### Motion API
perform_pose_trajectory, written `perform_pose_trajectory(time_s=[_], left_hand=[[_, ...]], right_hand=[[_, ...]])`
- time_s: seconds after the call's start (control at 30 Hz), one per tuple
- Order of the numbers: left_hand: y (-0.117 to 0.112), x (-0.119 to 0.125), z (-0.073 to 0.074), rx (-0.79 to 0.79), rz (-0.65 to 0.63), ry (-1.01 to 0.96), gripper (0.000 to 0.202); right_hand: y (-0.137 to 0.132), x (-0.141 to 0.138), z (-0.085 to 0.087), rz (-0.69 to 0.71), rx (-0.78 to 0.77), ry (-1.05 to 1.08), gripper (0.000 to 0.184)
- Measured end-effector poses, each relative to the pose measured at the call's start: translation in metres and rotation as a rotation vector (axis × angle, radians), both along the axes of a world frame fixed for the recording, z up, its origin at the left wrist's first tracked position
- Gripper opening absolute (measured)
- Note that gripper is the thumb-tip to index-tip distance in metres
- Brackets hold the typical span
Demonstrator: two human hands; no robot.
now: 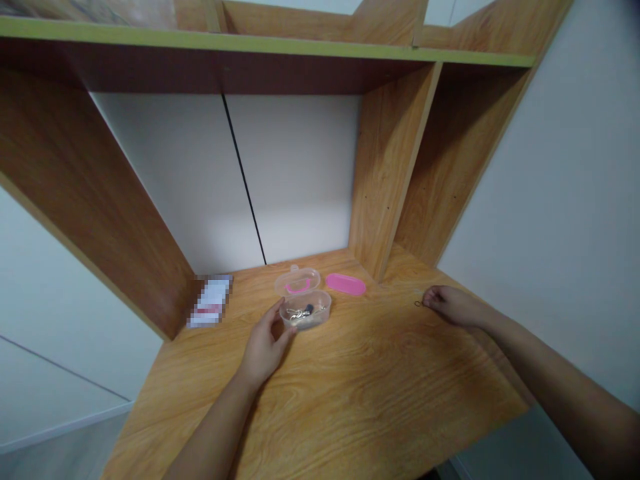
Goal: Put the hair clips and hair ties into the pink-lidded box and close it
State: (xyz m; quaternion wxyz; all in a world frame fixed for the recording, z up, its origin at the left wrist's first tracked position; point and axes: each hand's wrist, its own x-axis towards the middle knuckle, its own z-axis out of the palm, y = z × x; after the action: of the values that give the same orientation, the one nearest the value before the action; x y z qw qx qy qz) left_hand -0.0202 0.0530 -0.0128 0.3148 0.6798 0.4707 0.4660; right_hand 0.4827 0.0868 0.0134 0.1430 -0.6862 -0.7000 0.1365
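Note:
My left hand [265, 347] rests on the wooden desk [350, 387], its thumb and fingers apart and touching the near side of a small clear plastic box [306, 313] with several small metal pieces inside. The box's clear lid [297, 281], with a pink part in it, lies open behind it. My right hand [453, 305] lies far right on the desk, fingers curled in a pinch at a tiny dark ring-like piece [418, 304] by its fingertips. Whether it grips the piece I cannot make out.
A pink oval lid [345, 284] lies just right of the box. A blurred-out white and red card [210, 301] lies at the desk's back left. Wooden side panels [385, 173] and a shelf [250, 43] overhead enclose the desk; a white wall stands to the right.

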Motion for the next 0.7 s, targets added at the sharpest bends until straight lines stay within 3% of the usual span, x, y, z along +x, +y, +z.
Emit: perform_pose_trajectory(time_s=[0.1,0.23,0.7], left_hand=[[-0.001,0.001,0.002,0.001,0.001,0.002,0.066],[-0.002,0.001,0.005,-0.007,0.012,0.003,0.064],[0.0,0.001,0.001,0.002,0.016,-0.001,0.064]], right_hand=[[0.007,-0.005,0.002,0.069,-0.054,-0.027,0.031],[0.014,-0.01,0.002,0.038,-0.041,-0.091,0.023],[0.022,-0.026,0.01,0.186,-0.008,-0.278,0.02]])
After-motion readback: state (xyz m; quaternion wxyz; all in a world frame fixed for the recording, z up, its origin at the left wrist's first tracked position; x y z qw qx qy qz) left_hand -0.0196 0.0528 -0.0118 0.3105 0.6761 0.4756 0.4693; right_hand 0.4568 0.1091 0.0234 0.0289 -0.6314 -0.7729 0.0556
